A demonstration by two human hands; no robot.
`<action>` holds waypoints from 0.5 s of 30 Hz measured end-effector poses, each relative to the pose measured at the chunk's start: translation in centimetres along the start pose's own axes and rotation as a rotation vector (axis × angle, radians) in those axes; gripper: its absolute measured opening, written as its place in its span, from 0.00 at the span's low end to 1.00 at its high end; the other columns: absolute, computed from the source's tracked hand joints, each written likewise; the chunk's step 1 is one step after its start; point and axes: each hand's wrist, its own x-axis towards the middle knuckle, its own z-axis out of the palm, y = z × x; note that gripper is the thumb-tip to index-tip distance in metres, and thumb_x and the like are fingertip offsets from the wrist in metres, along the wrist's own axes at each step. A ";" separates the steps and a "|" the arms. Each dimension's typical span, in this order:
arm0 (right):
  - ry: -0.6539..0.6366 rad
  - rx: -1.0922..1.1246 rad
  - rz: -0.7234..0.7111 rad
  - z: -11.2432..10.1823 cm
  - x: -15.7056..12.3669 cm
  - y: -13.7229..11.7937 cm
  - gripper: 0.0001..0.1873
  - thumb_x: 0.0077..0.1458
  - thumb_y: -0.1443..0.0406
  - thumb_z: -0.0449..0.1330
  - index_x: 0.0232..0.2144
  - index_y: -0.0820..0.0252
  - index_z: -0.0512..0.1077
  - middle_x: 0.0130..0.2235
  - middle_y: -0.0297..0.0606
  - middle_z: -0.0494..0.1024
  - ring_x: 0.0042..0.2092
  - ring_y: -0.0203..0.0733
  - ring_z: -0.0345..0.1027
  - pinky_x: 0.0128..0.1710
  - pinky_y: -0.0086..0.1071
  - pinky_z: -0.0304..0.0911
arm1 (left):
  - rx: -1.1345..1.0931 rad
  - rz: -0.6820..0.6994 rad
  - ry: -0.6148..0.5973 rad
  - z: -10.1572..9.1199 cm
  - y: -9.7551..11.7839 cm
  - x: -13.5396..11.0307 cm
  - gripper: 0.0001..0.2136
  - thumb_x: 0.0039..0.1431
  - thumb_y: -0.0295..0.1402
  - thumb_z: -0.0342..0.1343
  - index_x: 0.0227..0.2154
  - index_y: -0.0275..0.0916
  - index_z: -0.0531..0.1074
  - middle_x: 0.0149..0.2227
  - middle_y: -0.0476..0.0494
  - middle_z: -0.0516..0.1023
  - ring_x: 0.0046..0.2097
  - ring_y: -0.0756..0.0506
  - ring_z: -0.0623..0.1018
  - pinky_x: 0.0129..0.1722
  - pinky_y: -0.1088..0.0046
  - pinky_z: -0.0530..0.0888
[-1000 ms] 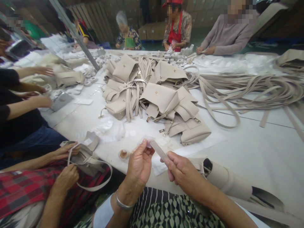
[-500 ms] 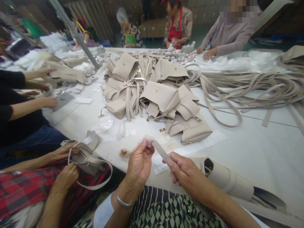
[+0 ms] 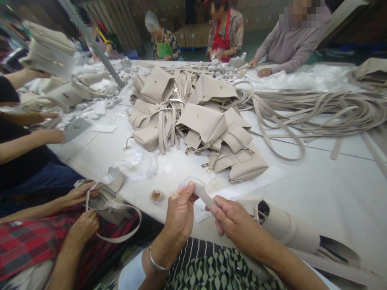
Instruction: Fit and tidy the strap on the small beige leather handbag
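My right hand (image 3: 232,215) is closed round a beige bag strap (image 3: 205,197), whose end points up and left. My left hand (image 3: 181,207) pinches a small piece of clear plastic film (image 3: 192,181) at the strap's tip. Whether the film wraps the tip or only lies against it, I cannot tell. Under my right forearm a beige handbag (image 3: 293,225) lies on its side, its opening dark. Just beyond my hands, several beige handbags (image 3: 202,121) with gold-coloured fittings are heaped on the white table (image 3: 302,181).
Long beige straps (image 3: 326,108) stretch across the right. A small round clear item with a brown middle (image 3: 157,195) sits left of my hand. At left, a co-worker's hands (image 3: 86,225) hold a bag (image 3: 111,209); another person lifts a bag (image 3: 50,50). A metal post (image 3: 99,50) slants behind.
My left hand has brought the plastic film onto the strap's end; they were slightly apart before. On the far left a co-worker has raised a bag off the table.
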 end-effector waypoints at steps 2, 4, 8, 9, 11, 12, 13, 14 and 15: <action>-0.007 0.022 -0.009 0.0 0.2 0.0 0.13 0.62 0.63 0.44 0.25 0.58 0.59 0.18 0.27 0.66 0.22 0.33 0.59 0.29 0.28 0.54 | 0.065 -0.009 -0.049 0.2 -0.4 -0.6 0.08 0.50 0.34 0.63 0.24 0.32 0.76 0.26 0.45 0.76 0.31 0.51 0.74 0.34 0.76 0.70; -0.015 0.035 -0.026 -0.3 0.5 -0.2 0.15 0.62 0.63 0.44 0.23 0.58 0.58 0.18 0.27 0.65 0.22 0.33 0.58 0.29 0.28 0.54 | 0.100 -0.036 -0.089 0.4 -0.7 -1.2 0.09 0.51 0.34 0.62 0.24 0.32 0.75 0.25 0.46 0.76 0.29 0.52 0.72 0.32 0.78 0.69; -0.080 0.041 -0.038 -1.5 0.3 -1.1 0.10 0.60 0.63 0.50 0.26 0.60 0.62 0.22 0.29 0.68 0.25 0.33 0.61 0.29 0.27 0.54 | 0.072 -0.027 -0.054 0.9 -0.2 -1.2 0.08 0.49 0.33 0.63 0.24 0.32 0.75 0.25 0.47 0.76 0.29 0.52 0.73 0.34 0.78 0.70; -0.107 0.028 -0.029 -1.9 -0.1 -1.2 0.07 0.58 0.63 0.52 0.29 0.60 0.65 0.24 0.30 0.69 0.27 0.34 0.62 0.29 0.27 0.54 | 0.060 0.011 -0.025 0.9 0.3 -0.9 0.08 0.48 0.33 0.64 0.24 0.32 0.75 0.25 0.46 0.76 0.30 0.51 0.74 0.35 0.77 0.71; -0.150 -0.017 -0.019 -2.5 -1.3 -1.1 0.05 0.56 0.64 0.55 0.32 0.59 0.67 0.28 0.32 0.72 0.30 0.35 0.64 0.30 0.27 0.54 | 0.039 0.106 0.021 1.1 1.5 -0.1 0.07 0.47 0.32 0.64 0.24 0.32 0.76 0.26 0.45 0.77 0.31 0.50 0.76 0.37 0.76 0.72; -0.158 -0.038 -0.021 -2.7 -2.0 -0.9 0.05 0.57 0.64 0.54 0.31 0.59 0.68 0.30 0.32 0.72 0.31 0.36 0.64 0.31 0.27 0.55 | 0.030 0.149 0.029 1.2 2.1 0.2 0.07 0.46 0.32 0.65 0.24 0.32 0.76 0.26 0.46 0.77 0.31 0.50 0.76 0.37 0.76 0.73; -0.157 -0.049 -0.029 -2.9 -2.7 -0.5 0.07 0.58 0.64 0.53 0.30 0.59 0.68 0.30 0.32 0.72 0.32 0.36 0.64 0.32 0.27 0.55 | 0.026 0.182 0.027 1.3 2.7 0.5 0.07 0.46 0.31 0.64 0.24 0.32 0.76 0.26 0.46 0.77 0.31 0.50 0.76 0.38 0.75 0.73; -0.149 -0.051 -0.039 -3.0 -3.3 -0.1 0.09 0.59 0.63 0.51 0.29 0.59 0.67 0.30 0.33 0.72 0.33 0.37 0.64 0.33 0.28 0.56 | 0.025 0.205 0.019 1.5 3.1 0.7 0.06 0.46 0.31 0.64 0.24 0.32 0.76 0.26 0.46 0.77 0.31 0.50 0.76 0.38 0.75 0.73; -0.133 -0.043 -0.040 -3.0 -3.9 0.4 0.11 0.60 0.63 0.50 0.28 0.59 0.67 0.30 0.33 0.71 0.33 0.37 0.64 0.34 0.28 0.56 | 0.030 0.216 0.004 1.6 3.3 0.7 0.06 0.47 0.31 0.64 0.24 0.32 0.76 0.26 0.45 0.78 0.31 0.50 0.76 0.38 0.75 0.73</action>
